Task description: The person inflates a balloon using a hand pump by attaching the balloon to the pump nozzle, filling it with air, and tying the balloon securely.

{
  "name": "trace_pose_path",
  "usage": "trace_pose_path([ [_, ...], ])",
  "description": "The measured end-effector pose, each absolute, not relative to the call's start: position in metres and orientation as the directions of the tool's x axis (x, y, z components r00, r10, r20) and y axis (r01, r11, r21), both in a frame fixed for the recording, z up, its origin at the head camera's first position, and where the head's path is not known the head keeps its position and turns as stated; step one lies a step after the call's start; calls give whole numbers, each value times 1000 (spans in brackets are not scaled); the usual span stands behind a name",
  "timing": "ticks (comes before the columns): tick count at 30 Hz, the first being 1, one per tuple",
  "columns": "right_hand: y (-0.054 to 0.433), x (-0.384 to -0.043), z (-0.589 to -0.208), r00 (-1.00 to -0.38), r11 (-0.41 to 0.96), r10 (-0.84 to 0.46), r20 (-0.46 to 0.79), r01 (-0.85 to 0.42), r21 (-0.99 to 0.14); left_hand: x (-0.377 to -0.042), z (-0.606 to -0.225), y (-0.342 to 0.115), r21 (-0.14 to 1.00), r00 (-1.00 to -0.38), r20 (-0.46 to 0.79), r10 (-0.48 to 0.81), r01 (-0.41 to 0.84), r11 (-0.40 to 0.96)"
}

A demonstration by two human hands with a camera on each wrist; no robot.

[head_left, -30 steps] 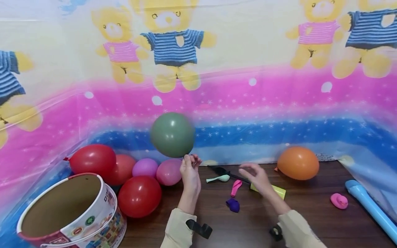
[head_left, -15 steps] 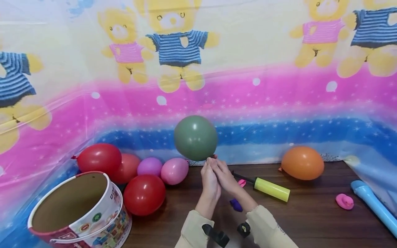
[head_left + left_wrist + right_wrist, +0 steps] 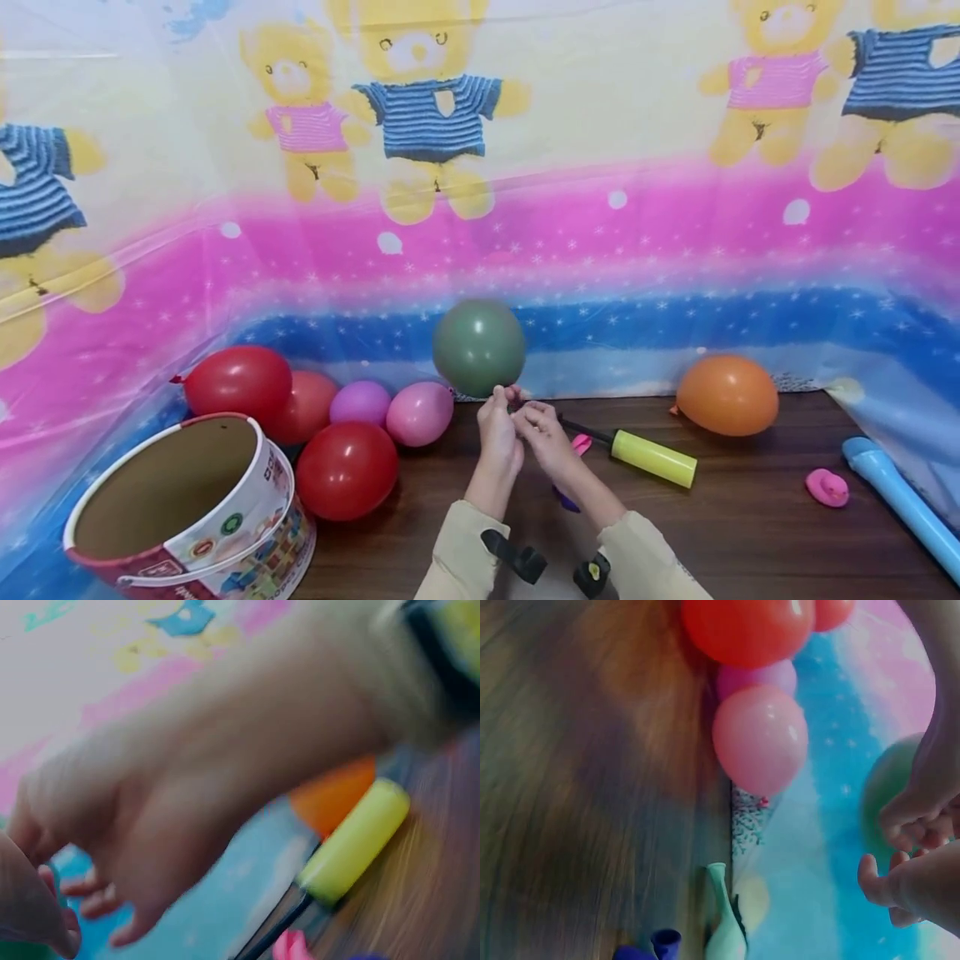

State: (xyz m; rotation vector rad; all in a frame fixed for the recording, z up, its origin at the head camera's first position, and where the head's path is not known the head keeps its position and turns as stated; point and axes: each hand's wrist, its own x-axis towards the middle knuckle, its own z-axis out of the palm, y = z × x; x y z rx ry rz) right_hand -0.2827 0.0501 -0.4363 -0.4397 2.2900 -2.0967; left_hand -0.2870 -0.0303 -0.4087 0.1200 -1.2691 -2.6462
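Note:
A round, inflated green balloon [image 3: 478,347] is up in front of the backdrop, above my hands. My left hand [image 3: 497,437] pinches it at its lower end, where the neck is hidden by fingers. Right beside it, my right hand [image 3: 549,442] has thumb and forefinger together at the neck, close against the left fingers; its other fingers curl loosely in the left wrist view. A yellow balloon pump [image 3: 654,458] with a black rod lies right of the hands. Near it are limp balloons: pink [image 3: 581,444], purple [image 3: 666,943] and pale green [image 3: 726,941].
Inflated red [image 3: 348,471], purple [image 3: 360,404] and pink [image 3: 420,414] balloons cluster at the left, behind a bucket [image 3: 281,533]. Toward the right are an orange balloon [image 3: 727,395], a pink rubber duck [image 3: 827,487] and a blue microphone-shaped toy [image 3: 903,504]. A bear-print backdrop [image 3: 555,250] hangs behind.
The green balloon, in my left hand, has shifted right and slightly down. My right hand has come from above the pump to the balloon's neck, then drawn back a little.

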Motion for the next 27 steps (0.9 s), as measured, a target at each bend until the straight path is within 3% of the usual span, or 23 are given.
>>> trace_pose_path([
  [4, 54, -262, -435, -937, 141, -279, 211, -257, -956, -295, -412, -46, 821, -970, 9, -245, 147, -551],
  [15, 58, -223, -425, -868, 130, -422, 260, -341, -931, -307, -409, -78, 899, -957, 67, -281, 181, -399],
  [22, 90, -245, -453, -856, 190, -411, 314, -417, -889, -280, -390, -82, 860, -972, 124, -197, 204, -468],
  [27, 123, -286, -471, -918, 208, -321, 232, -307, -929, -264, -390, -73, 882, -985, 129, -111, 165, -441],
])
